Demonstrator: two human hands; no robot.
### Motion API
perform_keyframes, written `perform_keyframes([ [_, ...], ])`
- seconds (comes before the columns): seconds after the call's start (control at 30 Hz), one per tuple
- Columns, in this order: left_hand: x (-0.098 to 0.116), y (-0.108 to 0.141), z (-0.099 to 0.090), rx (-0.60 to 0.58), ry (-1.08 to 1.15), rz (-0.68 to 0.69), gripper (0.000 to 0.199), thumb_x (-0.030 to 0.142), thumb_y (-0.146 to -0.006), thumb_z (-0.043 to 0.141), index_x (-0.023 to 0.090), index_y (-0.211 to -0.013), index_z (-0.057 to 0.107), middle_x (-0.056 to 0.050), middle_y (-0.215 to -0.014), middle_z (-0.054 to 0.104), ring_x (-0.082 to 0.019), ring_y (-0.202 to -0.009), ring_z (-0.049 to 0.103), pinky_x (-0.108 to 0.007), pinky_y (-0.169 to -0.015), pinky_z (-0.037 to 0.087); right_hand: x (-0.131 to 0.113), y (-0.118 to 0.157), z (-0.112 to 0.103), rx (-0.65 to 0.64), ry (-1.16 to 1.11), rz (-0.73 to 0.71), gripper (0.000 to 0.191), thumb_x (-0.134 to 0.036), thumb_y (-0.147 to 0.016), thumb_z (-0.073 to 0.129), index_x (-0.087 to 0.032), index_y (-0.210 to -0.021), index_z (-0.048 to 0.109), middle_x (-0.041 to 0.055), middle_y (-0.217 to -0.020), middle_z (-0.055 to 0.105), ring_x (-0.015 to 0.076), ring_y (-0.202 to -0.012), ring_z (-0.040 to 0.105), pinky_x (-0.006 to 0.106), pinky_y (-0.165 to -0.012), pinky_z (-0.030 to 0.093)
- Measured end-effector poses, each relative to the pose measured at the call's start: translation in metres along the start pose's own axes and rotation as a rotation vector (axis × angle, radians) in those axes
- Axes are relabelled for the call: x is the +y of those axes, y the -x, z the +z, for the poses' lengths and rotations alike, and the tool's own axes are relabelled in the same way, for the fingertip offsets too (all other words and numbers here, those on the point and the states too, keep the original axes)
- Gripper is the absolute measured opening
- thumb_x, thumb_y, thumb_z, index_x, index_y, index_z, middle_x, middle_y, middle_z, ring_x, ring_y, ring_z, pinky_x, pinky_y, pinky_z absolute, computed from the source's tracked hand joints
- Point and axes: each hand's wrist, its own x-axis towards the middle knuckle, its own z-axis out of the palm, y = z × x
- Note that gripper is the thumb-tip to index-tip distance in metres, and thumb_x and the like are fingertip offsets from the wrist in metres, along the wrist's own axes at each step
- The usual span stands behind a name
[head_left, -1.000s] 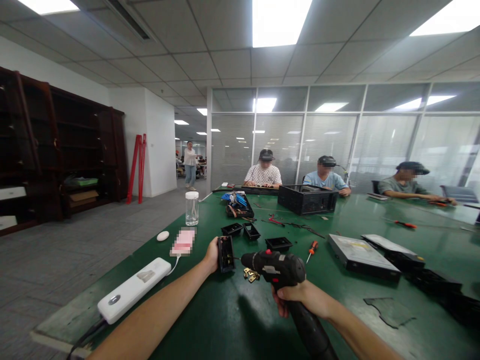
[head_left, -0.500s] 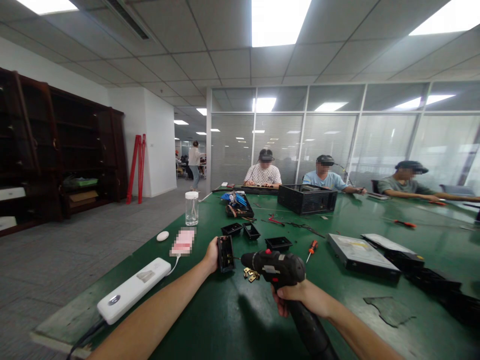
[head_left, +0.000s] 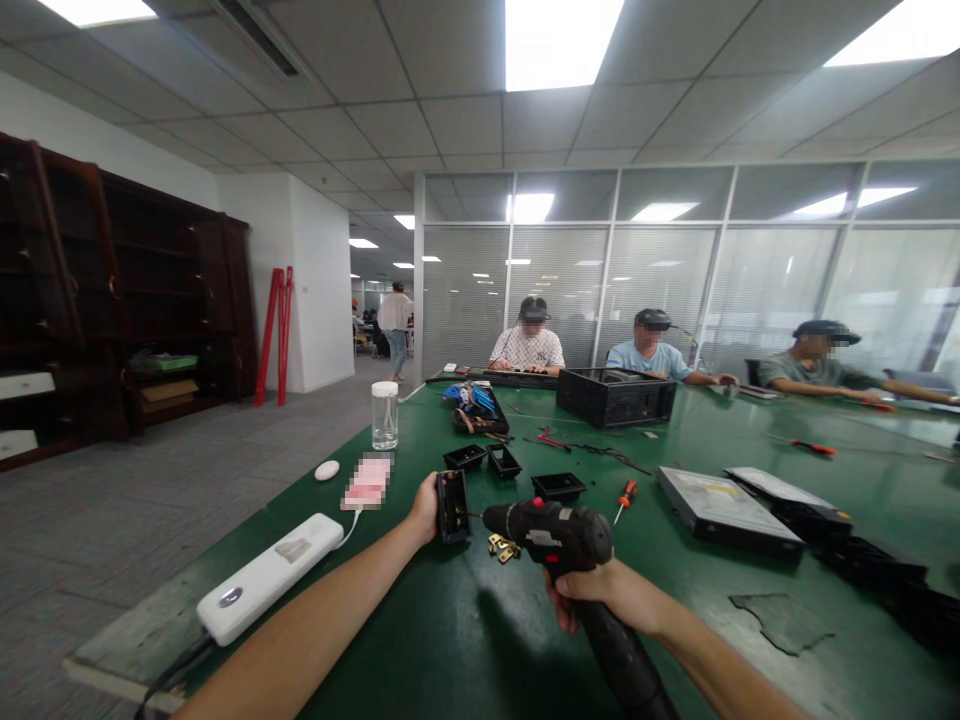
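My left hand (head_left: 426, 512) is closed on the side of a small black plastic box (head_left: 453, 508), tilted so its open face points toward me and to the right. Small brass-coloured pieces show inside it. My right hand (head_left: 592, 590) grips the handle of a black cordless drill (head_left: 555, 532), whose bit points left at the box's right edge. Whether the bit touches the box I cannot tell. Several brass pieces (head_left: 504, 547) lie on the table under the drill's nose. Similar black boxes rest beyond: one box (head_left: 558, 487) right of centre, and two behind my left hand.
On the green table (head_left: 405, 640) are a white power strip (head_left: 271, 578), a clear jar (head_left: 385, 418), an orange screwdriver (head_left: 626, 500), a disc drive (head_left: 727, 515), a glass-like shard (head_left: 781, 622) and a black computer case (head_left: 615, 398). Three people sit across the table.
Both my hands, the box and the drill stay almost in place. A person walking in the background has shifted slightly right. The view has moved a little.
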Motion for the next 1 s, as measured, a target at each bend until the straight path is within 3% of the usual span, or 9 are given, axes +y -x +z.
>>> perform_keyframes([
  [0.57, 0.0007, 0.0019, 0.0014, 0.022, 0.026, -0.063, 0.032, 0.039, -0.073, 0.039, 0.014, -0.065, 0.058, -0.003, -0.049, 0.054, -0.016, -0.045, 0.051, -0.027, -0.048, 0.039, -0.0009, 0.0001, 0.0003, 0.007, -0.011, 0.010, 0.021, -0.029, -0.066, 0.057, -0.010, -0.073, 0.056, 0.0029, -0.058, 0.058, 0.0136, -0.053, 0.055, 0.028, -0.056, 0.043],
  [1.0, 0.0006, 0.0040, 0.0037, 0.032, -0.012, -0.024, 0.029, 0.038, -0.072, 0.040, 0.015, -0.063, 0.056, -0.002, -0.049, 0.054, -0.016, -0.043, 0.050, -0.027, -0.048, 0.039, -0.0029, 0.0010, 0.0009, 0.000, -0.002, 0.005, 0.019, -0.029, -0.068, 0.055, -0.010, -0.072, 0.055, 0.0035, -0.057, 0.059, 0.0130, -0.051, 0.054, 0.027, -0.055, 0.043],
])
